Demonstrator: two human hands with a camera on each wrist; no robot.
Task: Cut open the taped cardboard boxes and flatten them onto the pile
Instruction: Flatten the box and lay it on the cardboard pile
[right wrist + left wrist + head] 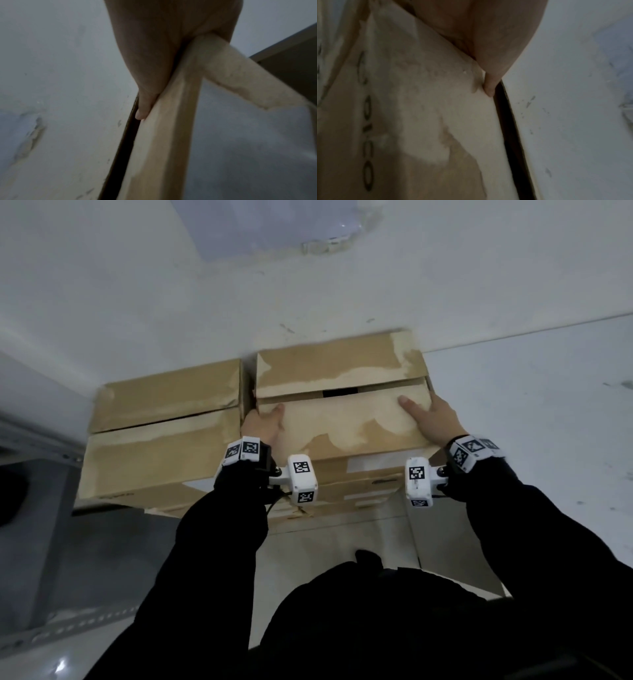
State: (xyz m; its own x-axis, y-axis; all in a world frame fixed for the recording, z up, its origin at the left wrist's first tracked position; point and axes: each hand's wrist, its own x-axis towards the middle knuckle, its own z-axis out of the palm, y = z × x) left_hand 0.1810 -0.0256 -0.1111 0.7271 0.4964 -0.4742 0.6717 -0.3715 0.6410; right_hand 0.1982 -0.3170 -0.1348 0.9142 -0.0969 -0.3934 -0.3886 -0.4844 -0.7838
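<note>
Two brown cardboard boxes stand side by side against a white wall (308, 285). Both my hands hold the right box (342, 422), whose top flaps show torn tape marks and a dark gap (340, 392) along the middle seam. My left hand (265, 422) grips its left edge, thumb on top, fingers down between the two boxes. My right hand (431, 416) grips its right edge with one finger lying on the top flap. In the left wrist view a fingertip (489, 88) presses on the box (419, 108). The right wrist view shows fingers (144, 108) along the box's edge (163, 135).
The left box (164, 440) touches the held box, flaps closed. Flattened cardboard (359, 484) lies under the held box. Pale floor (531, 422) stretches to the right. A grey metal frame (34, 440) and a perforated rail (68, 628) are at the left.
</note>
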